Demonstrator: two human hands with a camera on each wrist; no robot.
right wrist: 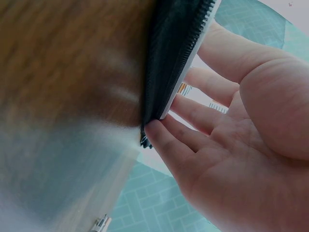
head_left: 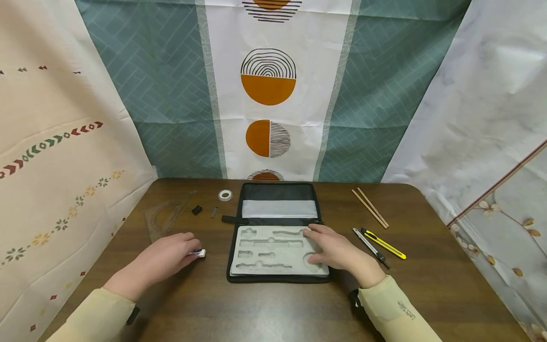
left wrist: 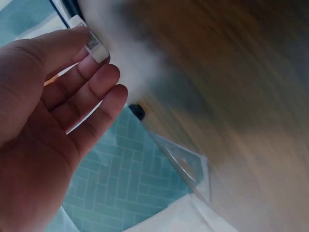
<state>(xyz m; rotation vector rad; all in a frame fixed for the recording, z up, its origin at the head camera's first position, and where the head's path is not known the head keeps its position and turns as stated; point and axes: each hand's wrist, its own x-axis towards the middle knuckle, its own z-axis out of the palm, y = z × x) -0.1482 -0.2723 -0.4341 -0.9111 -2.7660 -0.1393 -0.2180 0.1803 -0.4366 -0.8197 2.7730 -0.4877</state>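
Observation:
My left hand (head_left: 171, 256) pinches a small white eraser (head_left: 201, 253) between thumb and fingertips, left of the case and low over the table. In the left wrist view, dark print shows on the side of the eraser (left wrist: 99, 52). A black zip case (head_left: 278, 280) lies unfolded in front of me, holding a grey moulded tray (head_left: 299, 259) with shaped hollows. At the tray's right side rests my right hand (head_left: 337, 247), its fingers loosely extended over the edge and holding nothing. The right wrist view shows its fingertips at the case's zipper edge (right wrist: 181, 72).
A clear set square (head_left: 171, 221), black sharpener (head_left: 197, 210), small grey piece (head_left: 215, 212) and white tape roll (head_left: 220, 195) lie at left. On the right are a metal compass (head_left: 368, 244), a yellow utility knife (head_left: 383, 243) and two thin wooden sticks (head_left: 369, 210).

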